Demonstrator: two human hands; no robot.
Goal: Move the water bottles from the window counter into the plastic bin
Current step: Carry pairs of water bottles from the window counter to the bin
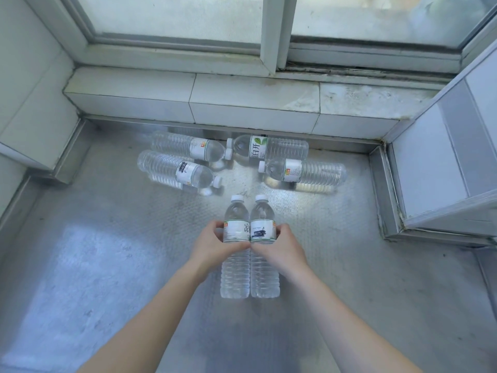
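Held left bottle label showed "凉" with the rest cut off, held right bottle label carried small print too fine to read, far lying bottle label read "白开" beside a green leaf mark

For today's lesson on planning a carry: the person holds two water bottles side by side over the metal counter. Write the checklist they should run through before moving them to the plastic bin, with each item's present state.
1. Left hand grips the left held bottle at its label: ok.
2. Right hand grips the right held bottle at its label: ok.
3. White caps on both held bottles: ok; tightness, cannot tell.
4. Held bottles together, caps pointing towards the window: ok.
5. Plastic bin in sight: not ok, it is out of view.
6. Bottles left: not ok, four lying bottles remain on the metal counter.
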